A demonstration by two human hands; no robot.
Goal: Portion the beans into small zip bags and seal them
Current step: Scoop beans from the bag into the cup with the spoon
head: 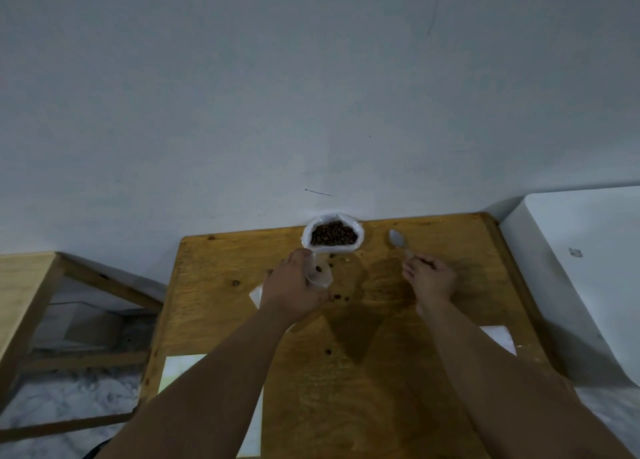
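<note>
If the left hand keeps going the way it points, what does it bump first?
Probably the big white bag of beans by the wall. The left hand, gripping a small clear bag, points toward it with only a few loose beans between, though depth is hard to judge.

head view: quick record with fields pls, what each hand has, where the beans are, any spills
left hand: left hand grips small clear plastic zip bag, a few beans inside
right hand: right hand pinches handle of silver metal spoon, bowl looks empty
bean supply: open white plastic bag of brown beans, at far table edge by the wall
spills: loose brown beans on brown wooden table, near left hand
</note>
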